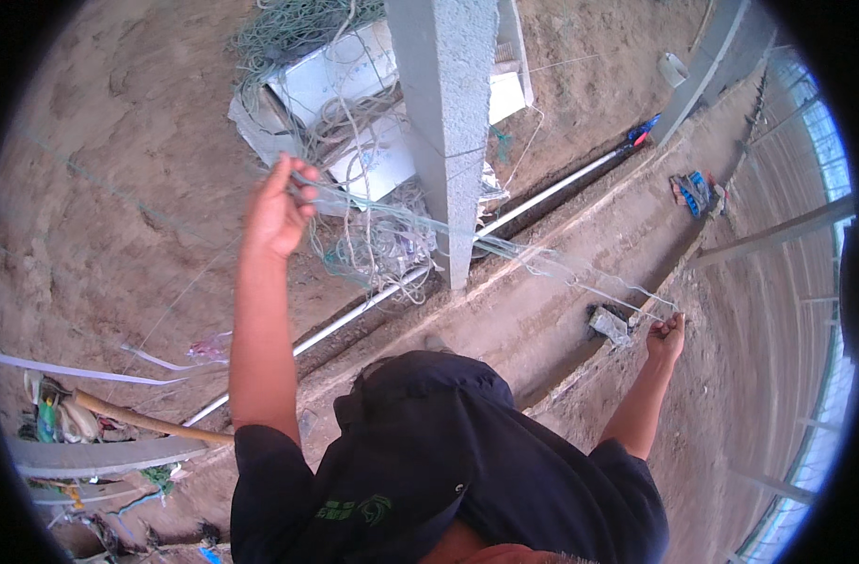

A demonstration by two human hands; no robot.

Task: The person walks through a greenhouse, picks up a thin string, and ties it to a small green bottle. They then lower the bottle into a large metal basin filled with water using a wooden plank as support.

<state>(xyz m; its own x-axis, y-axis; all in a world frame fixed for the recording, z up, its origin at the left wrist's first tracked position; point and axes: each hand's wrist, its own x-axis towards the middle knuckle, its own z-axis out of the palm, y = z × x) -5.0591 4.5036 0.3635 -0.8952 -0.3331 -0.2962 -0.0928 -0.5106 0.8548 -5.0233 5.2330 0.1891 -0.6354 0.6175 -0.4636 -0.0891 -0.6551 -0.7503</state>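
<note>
A bundle of thin pale green twine (523, 252) stretches between my two hands, passing across the concrete post. My left hand (281, 209) is raised at the left with its fingers closed around one end of the strands. Far out to the right, my right hand (667, 336) pinches the other end, where the strands part into loops. Behind the twine near my left hand lies a tangle of rope and clear plastic (392, 246) beside white foam boxes (340, 75).
An upright concrete post (445, 122) stands ahead of me. A white pipe (561, 185) runs diagonally along a trench. Dark green netting (293, 33) is heaped at the back. A wooden pole (138, 416) lies at the left, and a clear plastic bag (610, 325) lies near my right hand.
</note>
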